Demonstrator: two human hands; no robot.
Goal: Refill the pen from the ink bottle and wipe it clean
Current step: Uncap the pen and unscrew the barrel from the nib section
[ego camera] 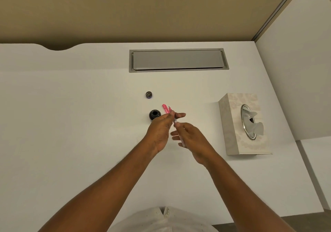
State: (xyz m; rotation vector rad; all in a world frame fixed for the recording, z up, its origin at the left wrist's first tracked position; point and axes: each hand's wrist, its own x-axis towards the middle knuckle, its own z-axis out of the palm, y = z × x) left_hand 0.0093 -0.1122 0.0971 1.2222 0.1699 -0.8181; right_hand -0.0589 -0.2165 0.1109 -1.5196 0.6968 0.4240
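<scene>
— Where is the pen (169,110) held?
— Above the middle of the desk (71,106), gripped at its pink front part by the left hand (160,132); its clear rear part is pinched by the right hand (192,139).
— And the ink bottle (155,114)?
— Left uncapped just beside the left hand, its cap (148,94) set apart toward the far edge. A tissue box (244,124) is placed near the right edge.

pen (170,110): pink, nib up, held | ink bottle (155,114): dark, uncapped, upright | cap (148,94): behind bottle
</scene>
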